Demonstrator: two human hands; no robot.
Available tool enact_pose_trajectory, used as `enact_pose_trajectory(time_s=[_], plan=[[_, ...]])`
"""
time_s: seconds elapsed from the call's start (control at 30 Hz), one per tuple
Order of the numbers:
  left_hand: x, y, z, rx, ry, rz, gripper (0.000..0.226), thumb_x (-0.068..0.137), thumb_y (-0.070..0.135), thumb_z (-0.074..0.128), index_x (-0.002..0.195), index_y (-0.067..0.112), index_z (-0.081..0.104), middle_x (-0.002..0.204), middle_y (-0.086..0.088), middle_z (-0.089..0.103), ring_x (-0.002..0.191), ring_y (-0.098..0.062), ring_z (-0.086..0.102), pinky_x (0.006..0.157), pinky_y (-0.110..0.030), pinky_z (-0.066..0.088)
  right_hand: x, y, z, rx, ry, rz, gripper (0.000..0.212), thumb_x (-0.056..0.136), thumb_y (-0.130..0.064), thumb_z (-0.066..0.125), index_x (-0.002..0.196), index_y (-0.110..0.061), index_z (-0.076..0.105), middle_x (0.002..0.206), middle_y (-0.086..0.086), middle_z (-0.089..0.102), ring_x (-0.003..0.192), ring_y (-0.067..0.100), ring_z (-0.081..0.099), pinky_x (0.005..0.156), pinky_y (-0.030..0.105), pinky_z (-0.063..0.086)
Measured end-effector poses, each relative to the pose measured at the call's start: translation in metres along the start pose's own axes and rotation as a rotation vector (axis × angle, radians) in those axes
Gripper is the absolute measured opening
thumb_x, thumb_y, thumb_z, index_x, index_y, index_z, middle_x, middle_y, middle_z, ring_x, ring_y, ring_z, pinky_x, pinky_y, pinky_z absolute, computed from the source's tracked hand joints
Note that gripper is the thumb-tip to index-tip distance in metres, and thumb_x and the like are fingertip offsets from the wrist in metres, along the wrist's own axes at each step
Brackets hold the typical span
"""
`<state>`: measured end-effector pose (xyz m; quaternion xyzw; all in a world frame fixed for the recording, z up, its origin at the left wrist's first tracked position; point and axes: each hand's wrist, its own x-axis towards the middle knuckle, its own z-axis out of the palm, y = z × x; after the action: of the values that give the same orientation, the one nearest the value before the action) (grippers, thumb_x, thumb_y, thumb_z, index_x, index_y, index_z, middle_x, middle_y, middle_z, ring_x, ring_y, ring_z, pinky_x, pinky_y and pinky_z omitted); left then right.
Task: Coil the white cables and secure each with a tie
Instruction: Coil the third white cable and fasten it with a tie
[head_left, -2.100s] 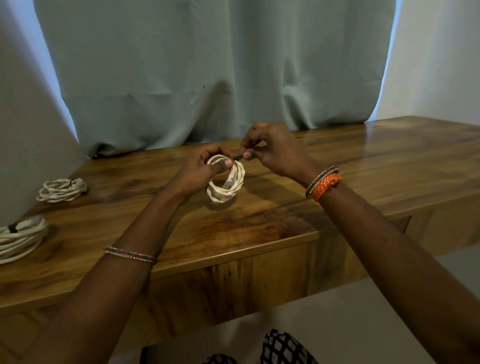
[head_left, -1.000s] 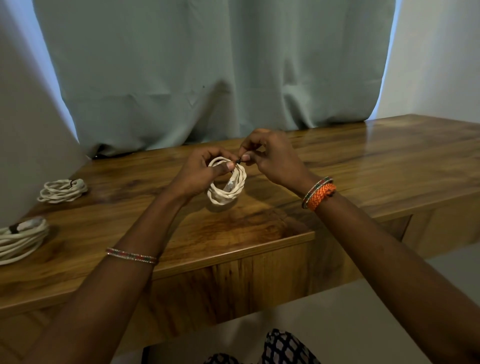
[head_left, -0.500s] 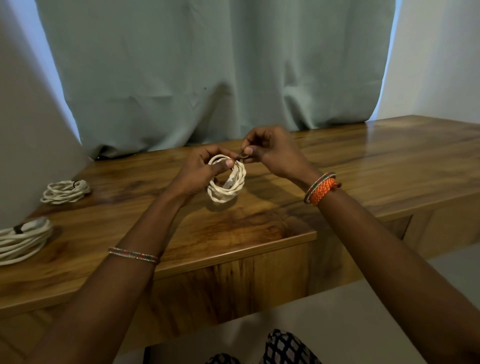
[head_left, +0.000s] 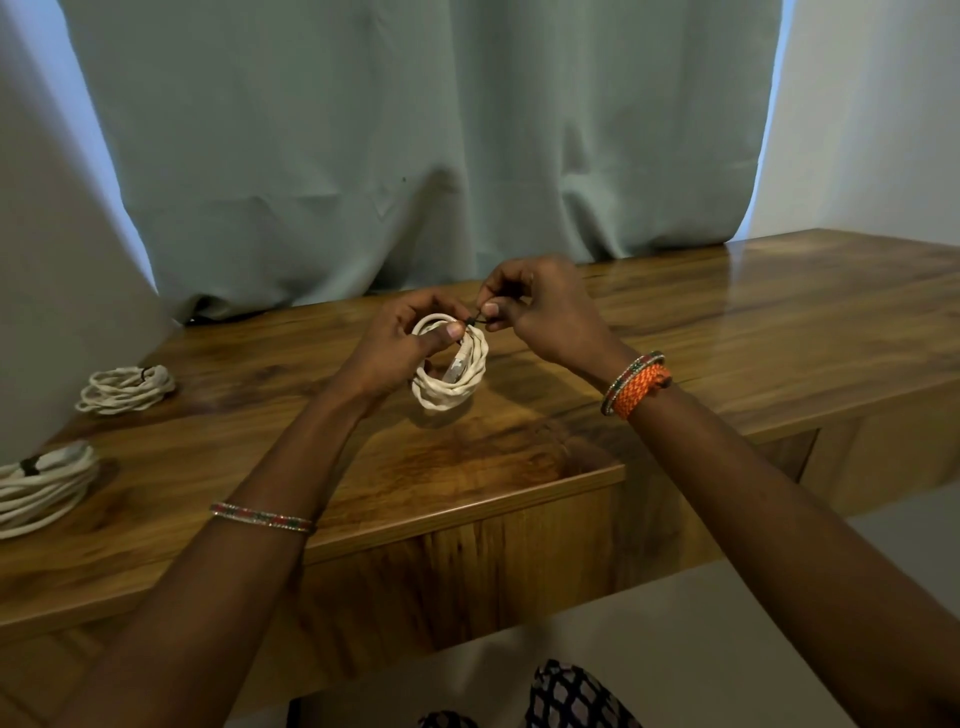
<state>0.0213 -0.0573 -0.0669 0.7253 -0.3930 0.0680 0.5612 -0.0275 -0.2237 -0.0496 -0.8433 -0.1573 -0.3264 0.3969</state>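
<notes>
White cable coil (head_left: 451, 371) hangs above the wooden table (head_left: 727, 332), held upright so its ring faces the person, between the two hands. The left hand (head_left: 400, 343) grips the coil's upper left side, thumb pressed across the strands at the top. A thin dark tie (head_left: 474, 321) sits at that top edge, right beside the thumb, and the right hand (head_left: 540, 306) pinches its free end between thumb and forefinger, just right of the coil. Tightening would likely mean a pull rightward, away from the left thumb. Two tied coils (head_left: 127, 387) (head_left: 44, 483) lie well apart at the table's left end.
</notes>
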Motion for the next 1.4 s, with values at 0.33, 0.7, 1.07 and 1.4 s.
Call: enact_pose_trajectory(time_s=[0.33, 0.7, 1.07, 1.4], plan=[[0.0006, 0.0000, -0.0009, -0.053, -0.004, 0.014, 0.016, 0.087, 0.004, 0.059, 0.085, 0.019, 0.062, 0.074, 0.013, 0.068, 0.069, 0.000, 0.060, 0.060, -0.021, 0.047, -0.0036, 0.0002, 0.0030, 0.188, 0.065, 0.088, 0.009, 0.083, 0.009, 0.061, 0.081, 0.001, 0.066, 0.074, 0.004, 0.065, 0.071, 0.014, 0.067, 0.066, 0.024, 0.059], [0.0002, 0.0004, -0.0005, -0.083, -0.003, 0.007, 0.009, 0.082, 0.011, 0.061, 0.084, 0.019, 0.062, 0.074, 0.014, 0.068, 0.070, 0.000, 0.061, 0.062, -0.020, 0.047, -0.0051, 0.0023, 0.0027, 0.168, 0.051, 0.058, 0.014, 0.083, 0.007, 0.062, 0.080, -0.005, 0.067, 0.073, 0.005, 0.067, 0.067, 0.008, 0.067, 0.065, 0.021, 0.058], [-0.0010, 0.0017, 0.0009, -0.059, -0.022, -0.010, 0.006, 0.080, 0.012, 0.064, 0.084, 0.017, 0.063, 0.075, 0.012, 0.070, 0.071, 0.000, 0.063, 0.061, -0.023, 0.047, -0.0078, 0.0031, 0.0022, 0.088, 0.043, 0.011, 0.011, 0.081, 0.006, 0.064, 0.079, -0.003, 0.068, 0.073, 0.006, 0.067, 0.060, 0.001, 0.063, 0.060, 0.014, 0.054], [-0.0007, 0.0034, 0.0029, -0.062, -0.014, -0.034, 0.018, 0.085, -0.004, 0.058, 0.084, 0.013, 0.062, 0.069, 0.014, 0.070, 0.065, 0.003, 0.063, 0.061, -0.011, 0.048, -0.0098, 0.0068, 0.0055, 0.053, 0.044, 0.005, 0.014, 0.081, 0.005, 0.065, 0.078, -0.007, 0.069, 0.072, 0.000, 0.066, 0.067, 0.008, 0.066, 0.064, 0.020, 0.057]])
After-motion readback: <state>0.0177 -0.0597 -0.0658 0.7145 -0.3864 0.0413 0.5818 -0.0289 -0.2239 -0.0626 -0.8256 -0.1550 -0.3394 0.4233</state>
